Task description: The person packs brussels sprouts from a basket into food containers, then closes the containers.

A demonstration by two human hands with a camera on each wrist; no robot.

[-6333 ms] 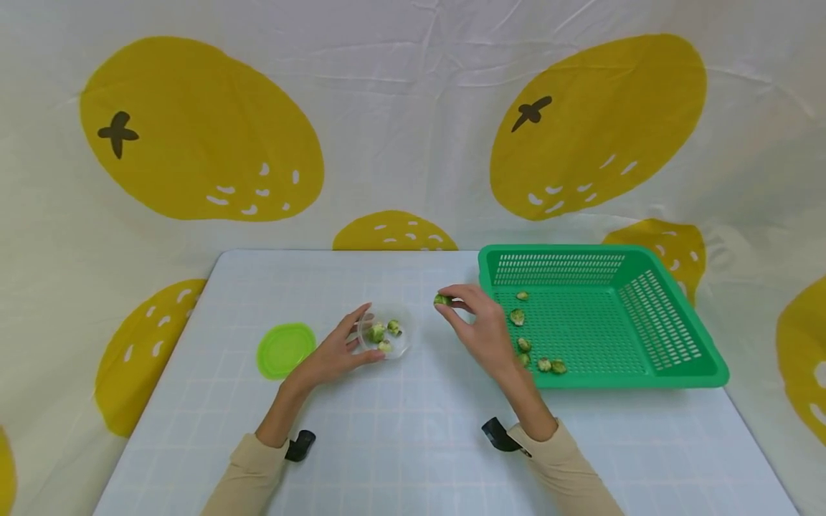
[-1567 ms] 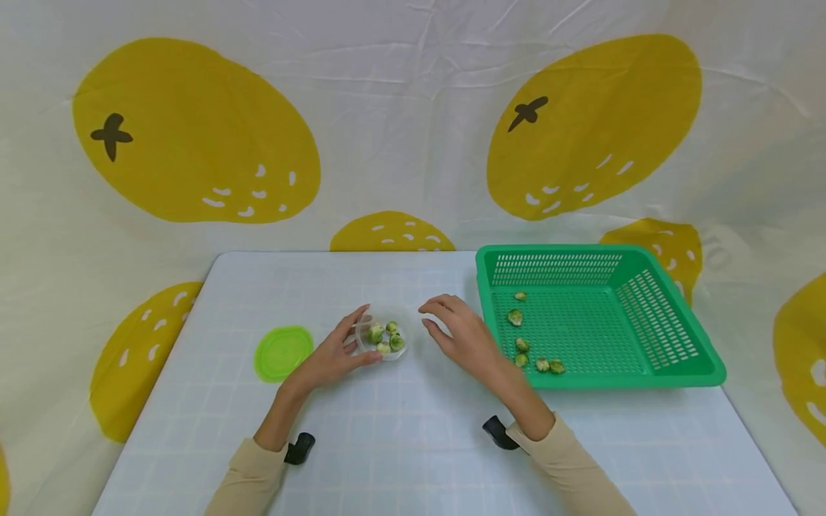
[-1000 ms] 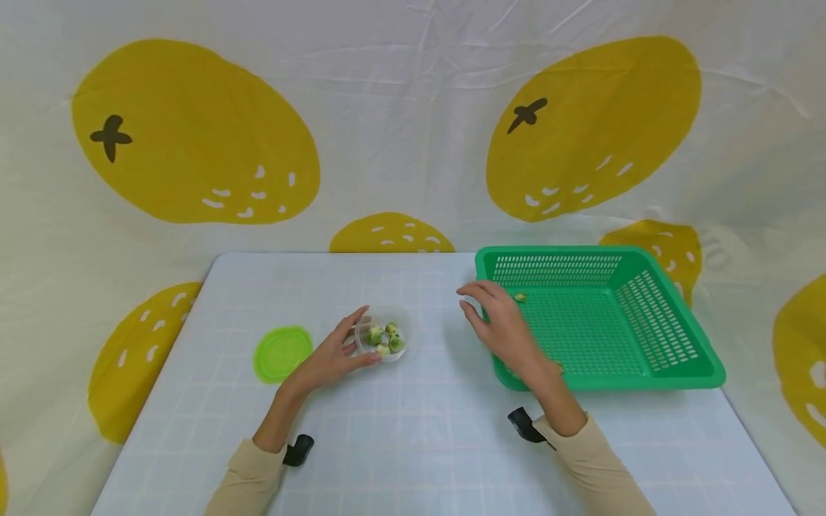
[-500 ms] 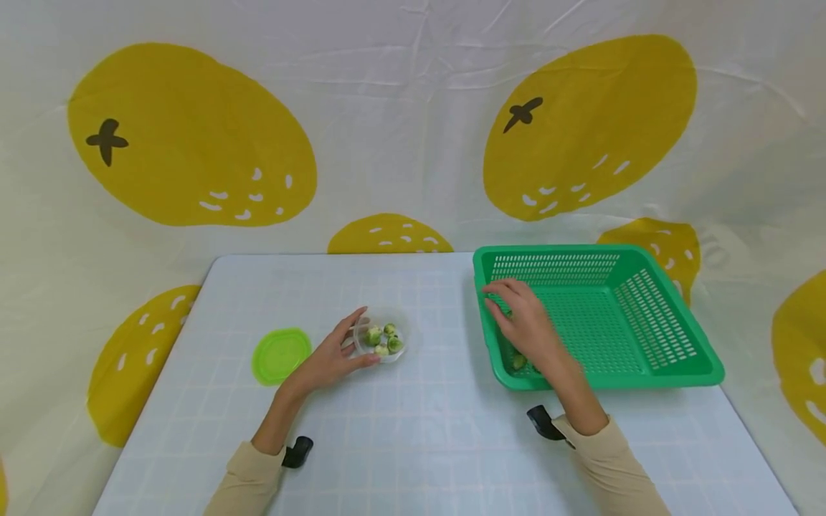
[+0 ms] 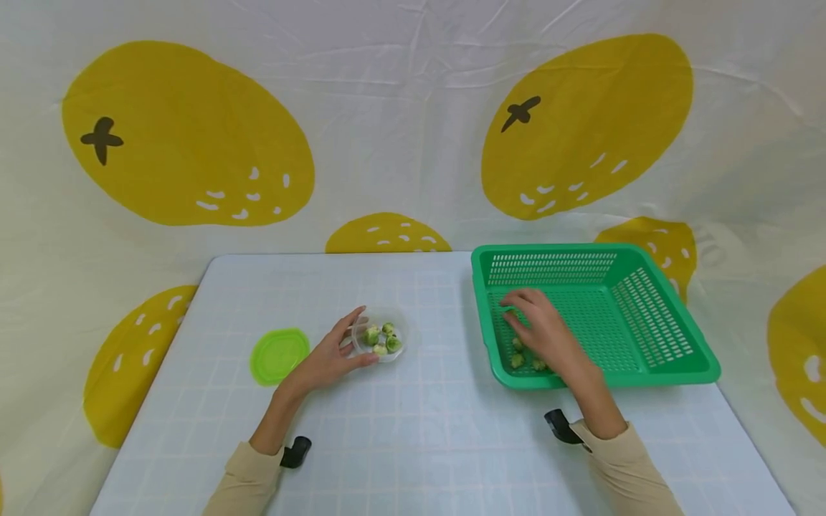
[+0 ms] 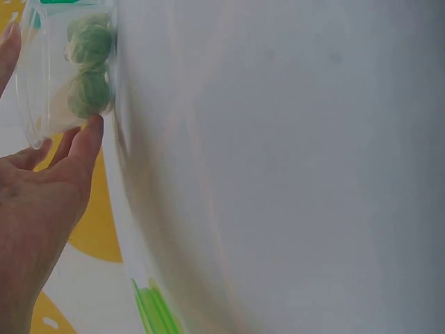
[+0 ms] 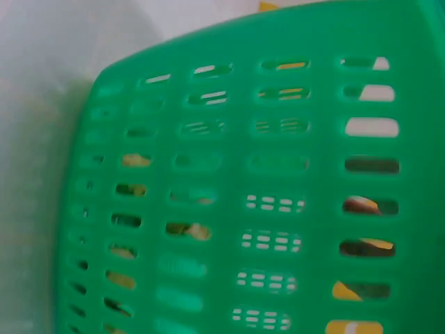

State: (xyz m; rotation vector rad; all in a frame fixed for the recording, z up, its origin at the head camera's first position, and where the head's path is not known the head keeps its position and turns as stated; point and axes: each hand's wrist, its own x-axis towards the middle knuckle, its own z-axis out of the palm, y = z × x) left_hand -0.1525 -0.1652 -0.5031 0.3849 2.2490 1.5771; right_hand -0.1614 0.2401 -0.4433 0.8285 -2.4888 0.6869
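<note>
My left hand (image 5: 332,356) holds a clear round plastic container (image 5: 400,322) upright on the table, thumb on the near side and fingers on the far side. Several Brussels sprouts (image 5: 393,343) lie inside it; the left wrist view shows two of them (image 6: 89,92) through the wall. My right hand (image 5: 545,331) is down in the left part of the green basket (image 5: 645,378), thumb and fingers apart around a partly hidden sprout. Other sprouts (image 5: 518,360) lie on the basket floor below that hand. In the right wrist view, the slotted basket wall (image 7: 229,153) hides the fingers.
A lime-green lid (image 5: 279,356) lies flat on the table left of my left hand. The table (image 5: 413,444) has a pale checked cover. Behind it hangs a white cloth (image 5: 400,129) printed with yellow fruit.
The right hand carried a sprout earlier, which now lies in the container. Since then that hand has moved right, away from the container and into the basket. The left hand stays in place.
</note>
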